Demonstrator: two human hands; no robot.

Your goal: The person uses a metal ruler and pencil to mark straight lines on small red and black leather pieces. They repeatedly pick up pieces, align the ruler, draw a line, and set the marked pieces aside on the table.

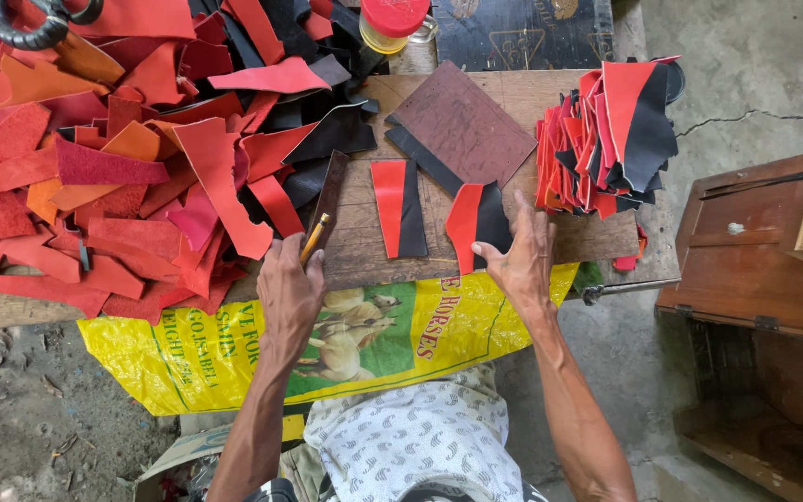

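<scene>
- left hand [288, 293] grips a yellow pencil [314, 239], fingers curled round it, tip pointing up toward a dark brown strip [331, 198] lying just above the hand.
- right hand [518, 260] is spread flat and wide, fingers fanned out, pressing on a red-and-black cut piece [476, 218] at the near edge of the wooden board [550, 102]; it holds nothing.
- a second red-and-black cut piece [399, 207] lies flat on the board between the two hands, apart from both.
- a brown rectangular sheet [464, 124] sits tilted on the board beyond the cut pieces, with a black strip [420, 158] poking out from under its near edge.
- stack of cut red-and-black pieces [606, 135] is piled at the right end of the board, near the right hand but not touching.
- big heap of red, orange and black scraps [113, 158] covers the left side of the board.
- black scissor handles [34, 23] show at the top left on the heap.
- jar with a red lid [392, 20] stands at the far edge.
- yellow printed sack [364, 335] hangs off the near edge of the board, under both wrists.
- wooden box [764, 270] stands on the ground to the right, well apart.
</scene>
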